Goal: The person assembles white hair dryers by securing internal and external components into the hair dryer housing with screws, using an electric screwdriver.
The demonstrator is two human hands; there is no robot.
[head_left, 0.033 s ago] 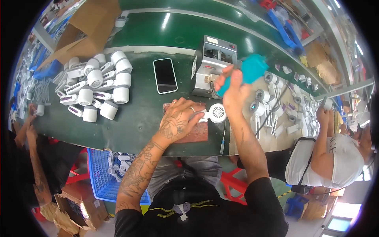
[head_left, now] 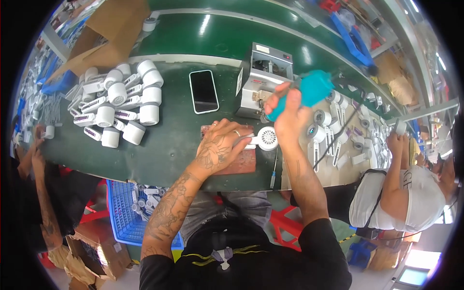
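Observation:
My left hand [head_left: 217, 145] is closed over the handle of a white handheld fan [head_left: 267, 138]. The fan lies on a reddish pad [head_left: 241, 163], its round grille facing up to the right of my fingers. In my right hand [head_left: 292, 111] is a teal electric screwdriver [head_left: 313, 88], blurred by motion, with my fingers wrapped round it. Its lower end points down toward the front of a grey metal screw feeder [head_left: 257, 87], and I cannot tell if they touch. A small screwdriver [head_left: 273, 174] with a blue handle lies right of the pad.
Many white fans [head_left: 116, 104] are piled at left, and more fan parts [head_left: 324, 130] lie on cardboard at right. A phone [head_left: 203, 92] lies behind my left hand. A black cable [head_left: 333, 137] crosses the right side. A blue basket [head_left: 125, 212] stands below the bench. Co-workers sit both sides.
My right hand and the teal electric screwdriver have shifted slightly right. My left hand keeps its hold on the fan.

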